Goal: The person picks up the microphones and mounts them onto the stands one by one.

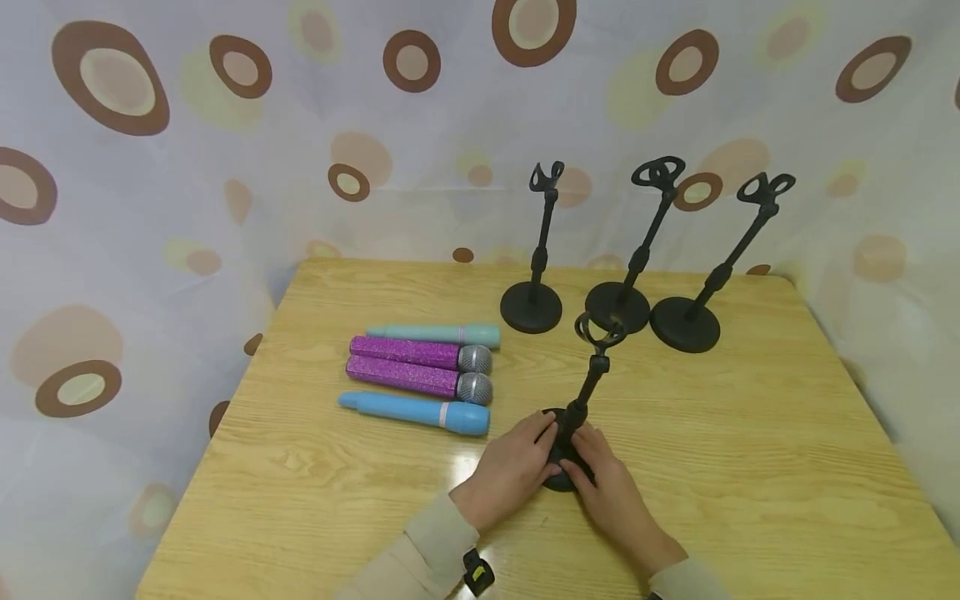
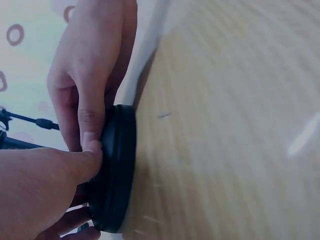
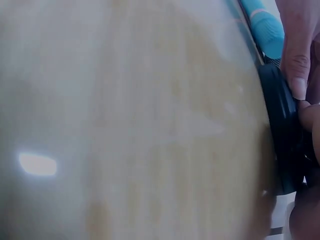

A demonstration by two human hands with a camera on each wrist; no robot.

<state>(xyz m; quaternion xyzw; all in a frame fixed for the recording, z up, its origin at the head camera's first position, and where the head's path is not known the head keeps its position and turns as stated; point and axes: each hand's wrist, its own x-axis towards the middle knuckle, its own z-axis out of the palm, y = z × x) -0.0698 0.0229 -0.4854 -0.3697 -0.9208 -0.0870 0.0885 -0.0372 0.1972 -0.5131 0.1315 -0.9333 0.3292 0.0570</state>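
Observation:
A black desktop microphone stand (image 1: pixel 597 364) with a round base and a clip on top stands on the table in front of me, its pole leaning to the right in the head view. My left hand (image 1: pixel 510 468) holds the left side of the base, and my right hand (image 1: pixel 617 498) holds its right side. Both thumbs lie on the base's near part, tips close together. In the left wrist view the thick rim of the base (image 2: pixel 122 167) shows beside the thumbs. The right wrist view has the base (image 3: pixel 281 132) at its right edge, partly hidden by fingers.
Left of the hands lie a blue microphone (image 1: pixel 412 410), two glittery purple microphones (image 1: pixel 401 375) and a mint-green microphone (image 1: pixel 427 334), side by side. Three more black stands, left (image 1: pixel 531 310), middle (image 1: pixel 617 307) and right (image 1: pixel 685 327), stand near the table's back edge, before a patterned cloth (image 1: pixel 450 133).

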